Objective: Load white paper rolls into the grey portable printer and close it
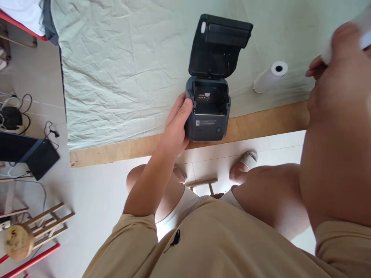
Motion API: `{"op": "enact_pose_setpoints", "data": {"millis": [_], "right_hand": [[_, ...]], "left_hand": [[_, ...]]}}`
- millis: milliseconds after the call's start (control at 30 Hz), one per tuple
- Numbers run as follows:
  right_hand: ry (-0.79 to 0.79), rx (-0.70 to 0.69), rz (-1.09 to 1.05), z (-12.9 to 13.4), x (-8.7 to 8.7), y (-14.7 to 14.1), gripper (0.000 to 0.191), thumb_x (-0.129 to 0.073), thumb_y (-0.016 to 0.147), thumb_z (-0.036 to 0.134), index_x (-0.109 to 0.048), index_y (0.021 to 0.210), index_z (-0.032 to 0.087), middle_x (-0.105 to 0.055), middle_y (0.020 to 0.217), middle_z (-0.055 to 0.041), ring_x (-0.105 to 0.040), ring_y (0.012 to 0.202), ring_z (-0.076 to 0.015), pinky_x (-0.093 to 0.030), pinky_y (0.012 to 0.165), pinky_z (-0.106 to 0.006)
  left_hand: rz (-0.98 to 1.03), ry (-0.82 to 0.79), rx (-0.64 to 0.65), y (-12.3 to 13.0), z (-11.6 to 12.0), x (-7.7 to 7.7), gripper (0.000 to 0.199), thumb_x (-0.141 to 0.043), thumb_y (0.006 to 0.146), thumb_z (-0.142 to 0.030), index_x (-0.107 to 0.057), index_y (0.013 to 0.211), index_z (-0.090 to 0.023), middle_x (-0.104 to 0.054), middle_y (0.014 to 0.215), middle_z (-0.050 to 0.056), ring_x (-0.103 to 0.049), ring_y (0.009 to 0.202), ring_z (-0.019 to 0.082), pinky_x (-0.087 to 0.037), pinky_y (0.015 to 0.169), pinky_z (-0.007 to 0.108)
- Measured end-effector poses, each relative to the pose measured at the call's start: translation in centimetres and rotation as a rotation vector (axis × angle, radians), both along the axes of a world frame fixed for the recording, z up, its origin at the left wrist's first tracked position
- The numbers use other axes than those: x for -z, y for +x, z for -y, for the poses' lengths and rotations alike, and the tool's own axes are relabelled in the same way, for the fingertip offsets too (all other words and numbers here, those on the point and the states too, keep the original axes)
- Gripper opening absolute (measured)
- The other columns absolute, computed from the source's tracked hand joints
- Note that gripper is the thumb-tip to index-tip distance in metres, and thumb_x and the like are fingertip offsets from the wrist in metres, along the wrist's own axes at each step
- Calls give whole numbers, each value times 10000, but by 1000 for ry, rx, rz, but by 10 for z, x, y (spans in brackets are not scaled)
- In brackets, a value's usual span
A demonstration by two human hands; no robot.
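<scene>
My left hand (178, 121) is wrapped around the left side of a dark portable label printer (207, 133). The printer's lid (216, 54) stands open, tipped back away from me, and its paper bay shows no roll inside. To the right of the printer, a white paper roll (268, 77) with a dark core stands on the cloth. At the upper right edge my right hand (344, 54) is smeared by motion. Its fingers are closed around a whitish thing (365, 36), partly out of frame and too blurred to name.
A pale green cloth (121, 77) covers the table, whose bare wooden edge (116, 150) runs along my side. On the floor at left are a wooden stool (19, 241), a black flat device (42, 158) and loose cables (27, 104). My legs are under the edge.
</scene>
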State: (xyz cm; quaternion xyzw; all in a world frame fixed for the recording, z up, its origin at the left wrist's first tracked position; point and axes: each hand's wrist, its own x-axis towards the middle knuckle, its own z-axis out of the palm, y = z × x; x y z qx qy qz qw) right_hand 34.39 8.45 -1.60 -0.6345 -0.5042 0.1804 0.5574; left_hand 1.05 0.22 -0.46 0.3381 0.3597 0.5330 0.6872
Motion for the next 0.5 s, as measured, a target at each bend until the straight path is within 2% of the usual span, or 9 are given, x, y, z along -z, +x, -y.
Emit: {"op": "enact_pose_setpoints", "data": {"millis": [67, 133, 200, 267, 300, 333, 400, 467, 500], "right_hand": [[51, 98, 107, 8, -5, -17, 332, -622, 795, 31, -441, 917, 280, -505, 832, 40, -462, 639, -99, -436, 654, -354], [33, 60, 250, 15, -11, -27, 426, -703, 721, -21, -481, 925, 280, -592, 878, 26, -551, 743, -130, -456, 737, -368], [-90, 35, 349, 19, -16, -29, 477, -740, 729, 7, -568, 1087, 270, -678, 987, -15, -604, 838, -168, -460, 785, -389], [-282, 52, 419, 22, -19, -26, 630, -752, 730, 39, -587, 1306, 233, -724, 1071, -69, -661, 921, -229, -490, 841, -443], [-326, 52, 468, 24, -21, -24, 716, -760, 719, 51, -573, 1392, 206, -734, 1150, -107, -690, 1025, -280, -503, 910, -492], [-300, 41, 529, 27, -22, -23, 767, -760, 710, 63, -566, 1441, 189, -727, 1253, -143, -691, 1156, -336, -497, 988, -547], [-54, -22, 654, 36, -23, -24, 757, -731, 689, 76, -612, 1425, 206, -694, 1382, -145, -646, 1311, -400, -466, 1080, -615], [219, -116, 722, 46, -23, -32, 704, -681, 694, 82, -653, 1376, 253, -702, 1315, -109, -674, 1246, -390, -509, 1029, -597], [288, -157, 730, 50, -21, -38, 674, -666, 713, 87, -655, 1363, 265, -704, 1256, -107, -692, 1180, -374, -535, 983, -577]], "left_hand": [[-16, 9, -1, -1, 0, 1, 223, -621, 1042, -386, -752, 1174, -263, -830, 1283, -5, -562, 1609, 246, -585, 1274, 382], [-33, 9, 1, -1, 0, 2, 233, -595, 1055, -394, -754, 1175, -273, -834, 1247, -15, -584, 1588, 234, -581, 1273, 370], [-62, 0, -4, -1, -1, 2, 260, -583, 1063, -448, -753, 1165, -280, -834, 1212, -17, -628, 1544, 240, -600, 1246, 376], [-97, -12, -11, -1, -1, 1, 309, -587, 1055, -527, -746, 1158, -283, -830, 1200, -10, -674, 1486, 254, -638, 1187, 384], [-110, -18, -8, -1, -1, 1, 334, -590, 1049, -557, -743, 1167, -284, -826, 1215, -3, -691, 1461, 261, -655, 1153, 384], [-117, -22, 0, -1, -1, 0, 352, -595, 1044, -573, -740, 1184, -285, -820, 1245, 4, -701, 1443, 266, -668, 1121, 380], [-117, -25, 17, -1, -1, -1, 363, -606, 1038, -572, -736, 1216, -284, -807, 1299, 16, -714, 1416, 270, -681, 1069, 367], [-105, -23, 23, -1, 0, -3, 349, -608, 1039, -551, -734, 1224, -283, -801, 1319, 20, -721, 1404, 270, -685, 1045, 360], [-101, -22, 21, -1, 0, -3, 340, -606, 1040, -544, -734, 1216, -283, -803, 1314, 20, -721, 1406, 270, -684, 1050, 362]]}}
